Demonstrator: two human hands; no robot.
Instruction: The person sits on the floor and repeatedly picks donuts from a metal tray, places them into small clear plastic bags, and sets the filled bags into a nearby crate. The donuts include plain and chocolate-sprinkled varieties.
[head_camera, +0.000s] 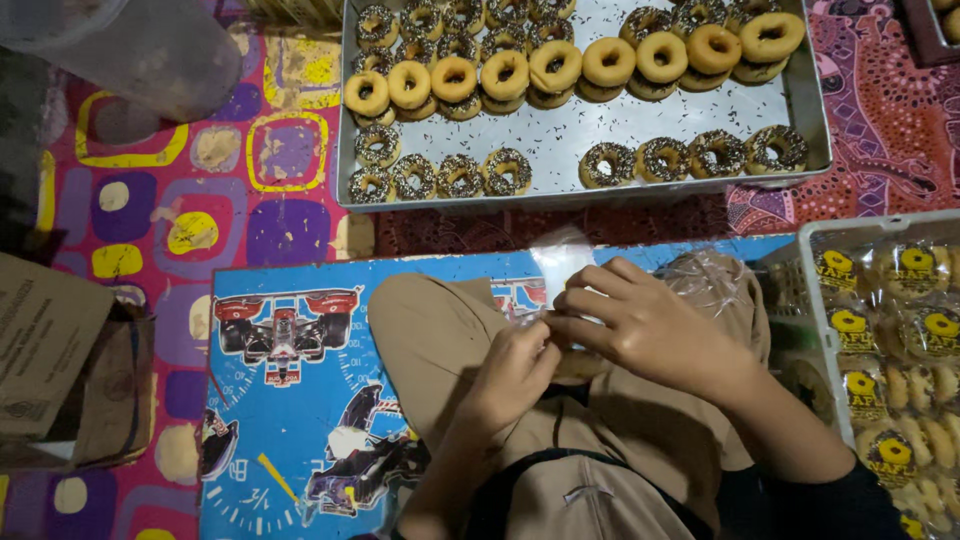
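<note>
My left hand (515, 370) and my right hand (640, 325) meet over my lap, both gripping a clear plastic bag (560, 262) that sticks up between the fingers. A doughnut seems tucked under the hands, mostly hidden. Past my knees lies a metal tray (560, 140) with rows of plain glazed doughnuts (505, 72) and chocolate-sprinkled doughnuts (505, 172). Loose sprinkles dot the tray's bare middle.
A white crate (812, 300) at the right holds several bagged doughnuts with yellow labels. A blue racing-car mat (290, 400) lies under my legs. A cardboard box (50, 350) stands at the left, a translucent container (150, 50) at top left, and crumpled plastic bags (715, 275) by my right knee.
</note>
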